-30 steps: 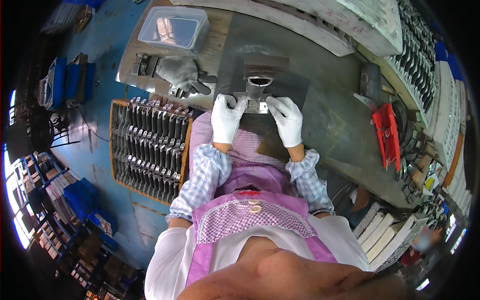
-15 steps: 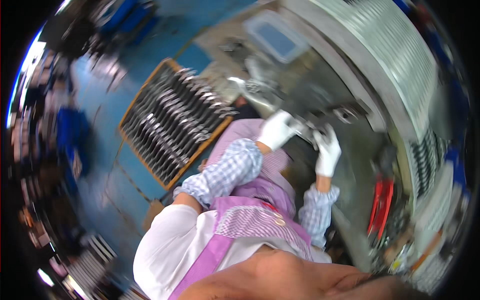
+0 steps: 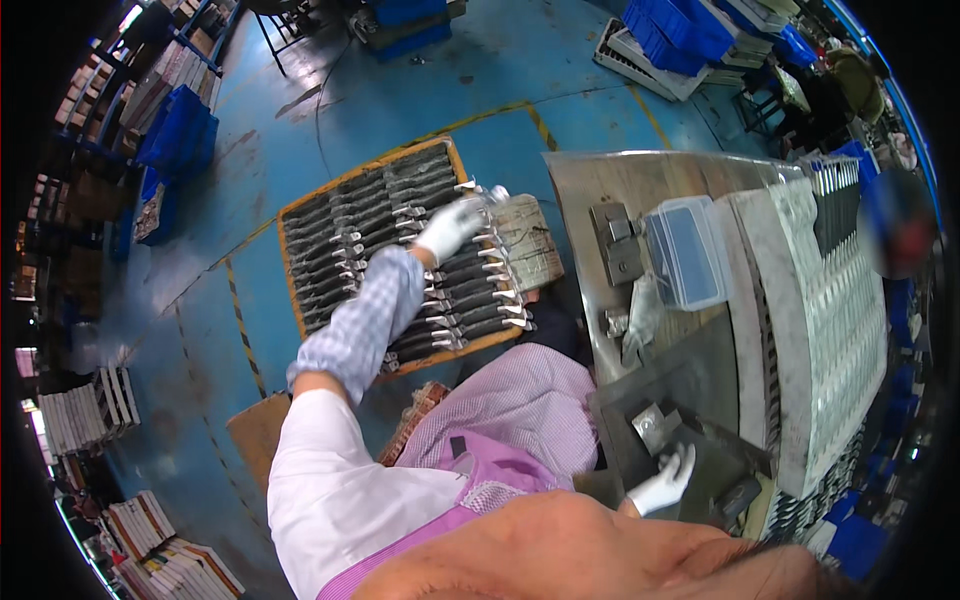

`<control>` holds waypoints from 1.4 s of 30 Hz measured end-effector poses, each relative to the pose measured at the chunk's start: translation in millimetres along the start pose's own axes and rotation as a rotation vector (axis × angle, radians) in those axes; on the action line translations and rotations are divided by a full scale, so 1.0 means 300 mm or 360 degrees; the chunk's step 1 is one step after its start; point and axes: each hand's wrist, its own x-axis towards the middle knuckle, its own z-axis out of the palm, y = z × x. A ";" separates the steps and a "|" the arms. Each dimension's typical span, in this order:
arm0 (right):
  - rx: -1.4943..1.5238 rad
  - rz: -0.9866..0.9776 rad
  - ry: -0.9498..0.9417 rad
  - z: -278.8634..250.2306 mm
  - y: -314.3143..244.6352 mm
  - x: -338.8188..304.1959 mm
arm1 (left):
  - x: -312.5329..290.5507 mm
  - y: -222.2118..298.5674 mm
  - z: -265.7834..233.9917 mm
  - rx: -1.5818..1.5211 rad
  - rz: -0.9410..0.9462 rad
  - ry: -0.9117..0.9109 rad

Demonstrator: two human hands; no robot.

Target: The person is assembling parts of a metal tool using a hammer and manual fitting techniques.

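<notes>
My left hand (image 3: pixel 452 230), in a white glove, reaches over an orange-rimmed tray (image 3: pixel 292 290) at its far right corner. Its fingers close on a shiny metal piece (image 3: pixel 492 196), blurred by motion. Rows of long black parts with shiny metal ends (image 3: pixel 470 290) fill the tray. On the right, my gloved right hand (image 3: pixel 664 486) is open, fingers apart and holding nothing visible. Just beyond its fingertips, a small shiny metal block (image 3: pixel 650 428) sits on a dark metal plate (image 3: pixel 625 400).
A clear plastic box (image 3: pixel 688 250), a white glove (image 3: pixel 643 315) and dark metal blocks (image 3: pixel 615 243) lie on the bench. A wrapped bundle (image 3: pixel 530 240) stands beside the tray. Stacked pale sheets (image 3: pixel 835 340) border the bench's right. Blue crates (image 3: pixel 178 130) stand on the floor.
My hands were together at the bench with a metal part between them. My left has moved to the tray; my right has drawn back and opened. The view has turned left.
</notes>
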 end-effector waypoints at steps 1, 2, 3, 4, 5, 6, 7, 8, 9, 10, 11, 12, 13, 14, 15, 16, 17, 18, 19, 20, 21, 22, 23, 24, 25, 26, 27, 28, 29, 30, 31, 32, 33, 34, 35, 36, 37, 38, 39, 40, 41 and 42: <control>-0.0103 0.0091 0.0045 -0.029 0.067 0.028 | 0.125 -0.092 -0.086 0.0087 0.0009 0.0153; -0.0269 -0.0092 0.0070 -0.043 0.165 0.044 | 0.241 -0.130 -0.131 0.0029 0.0012 0.0204; -0.0434 -0.0273 0.0084 -0.039 0.246 0.049 | 0.340 -0.161 -0.188 0.0077 0.0039 0.0162; -0.0438 -0.0277 0.0091 -0.022 0.285 0.047 | 0.415 -0.200 -0.217 0.0153 0.0016 0.0216; -0.0806 -0.0470 0.0174 -0.005 0.314 0.045 | 0.474 -0.247 -0.224 0.0226 -0.0005 0.0260; -0.1179 -0.0656 0.0259 0.003 0.332 0.045 | 0.503 -0.314 -0.221 0.0400 -0.0031 0.0230; -0.1177 -0.0653 0.0265 0.012 0.335 0.048 | 0.515 -0.390 -0.239 0.0585 -0.0056 0.0215; -0.1131 -0.0607 0.0213 0.033 0.325 0.047 | 0.501 -0.472 -0.299 0.0901 -0.0120 0.0269; -0.1134 -0.0540 0.0206 0.030 0.316 0.039 | 0.506 -0.532 -0.293 0.1052 -0.0218 0.0119; -0.1109 -0.0545 0.0231 0.035 0.297 0.034 | 0.502 -0.577 -0.303 0.1168 -0.0265 0.0142; -0.1117 -0.0514 0.0275 0.040 0.287 0.045 | 0.510 -0.606 -0.291 0.1274 -0.0296 0.0158; -0.1148 -0.0504 0.0309 0.016 0.281 0.051 | 0.555 -0.610 -0.153 0.1315 -0.0184 0.0221; -0.1120 -0.0497 0.0308 0.011 0.268 0.044 | 0.569 -0.609 -0.141 0.1363 -0.0319 0.0219; -0.1061 -0.0526 0.0249 0.025 0.236 0.047 | 0.562 -0.611 -0.142 0.1317 -0.0573 0.0278; -0.1047 -0.0554 0.0246 0.020 0.203 0.059 | 0.559 -0.597 -0.102 0.1323 -0.0794 0.0215; -0.1099 -0.0587 0.0283 0.023 0.203 0.072 | 0.554 -0.572 -0.082 0.1268 -0.0853 0.0078; -0.1175 -0.0623 0.0343 -0.001 0.213 0.076 | 0.533 -0.372 0.028 0.1377 -0.0715 0.0025; -0.0956 -0.0642 0.0212 0.061 0.197 0.073 | 0.463 -0.496 -0.344 0.1368 -0.0329 0.0624; -0.0917 -0.0638 0.0184 0.077 0.209 0.083 | 0.475 -0.468 -0.332 0.1650 -0.0284 0.0555; -0.0970 -0.0619 0.0215 0.067 0.219 0.083 | 0.515 -0.380 -0.246 0.1441 -0.0228 0.0454; -0.0965 -0.0610 0.0261 0.055 0.209 0.087 | 0.548 -0.247 -0.124 0.1263 0.0255 0.0517; -0.0964 -0.0589 0.0309 0.029 0.199 0.086 | 0.583 -0.051 0.034 0.1030 0.0447 0.0439; -0.0940 -0.0580 0.0329 0.010 0.186 0.082 | 0.593 0.132 0.163 0.0873 0.0679 0.0435; -0.0924 -0.0592 0.0359 -0.015 0.185 0.081 | 0.559 0.381 0.325 0.0554 0.0605 0.0253; -0.0882 -0.0601 0.0354 -0.018 0.188 0.081 | 0.541 0.548 0.412 0.0541 0.0716 0.0172; -0.0841 -0.0618 0.0324 -0.018 0.197 0.076 | 0.531 0.679 0.497 0.0443 0.0724 0.0084; -0.0806 -0.0633 0.0293 -0.021 0.211 0.076 | 0.539 0.793 0.587 0.0424 0.0791 -0.0002; -0.0794 -0.0625 0.0285 -0.017 0.220 0.072 | 0.568 0.894 0.679 0.0434 0.0896 -0.0059; -0.0784 -0.0600 0.0290 -0.025 0.235 0.067 | 0.607 0.999 0.797 0.0437 0.1013 -0.0140; -0.0747 -0.0624 0.0288 -0.019 0.238 0.067 | 0.659 1.076 0.883 0.0381 0.1081 -0.0099; -0.0743 -0.0602 0.0350 -0.035 0.251 0.068 | 0.730 1.157 1.056 0.0284 0.1177 -0.0126; -0.0721 -0.0623 0.0328 -0.031 0.260 0.072 | 0.804 1.214 1.148 0.0294 0.1141 -0.0113; -0.0636 -0.0649 0.0229 -0.017 0.263 0.076 | 0.872 1.250 1.174 0.0339 0.1090 -0.0064; -0.0645 -0.0681 0.0297 -0.032 0.278 0.083 | 0.922 1.322 1.323 0.0411 0.1107 -0.0023; -0.0612 -0.0749 0.0297 -0.013 0.296 0.090 | 0.979 1.352 1.364 0.0537 0.1095 0.0085; -0.0605 -0.0729 0.0274 -0.025 0.247 0.094 | 1.047 1.378 1.419 0.0603 0.1042 0.0081; -0.0597 -0.0714 0.0296 -0.038 0.217 0.092 | 1.094 1.396 1.486 0.0658 0.0995 0.0061; -0.0549 -0.0651 0.0328 -0.052 0.194 0.099 | 1.108 1.408 1.579 0.0661 0.1020 -0.0037; -0.0476 -0.0610 0.0334 -0.056 0.172 0.099 | 1.164 1.414 1.607 0.0882 0.0866 -0.0181; -0.0404 -0.0566 0.0335 -0.057 0.165 0.106 | 1.220 1.413 1.628 0.0997 0.0835 -0.0189; -0.0467 -0.0493 0.0432 -0.086 0.166 0.127 | 1.243 1.439 1.808 0.1055 0.0850 -0.0299; -0.0454 -0.0516 0.0412 -0.081 0.159 0.132 | 1.318 1.408 1.767 0.1008 0.0771 -0.0374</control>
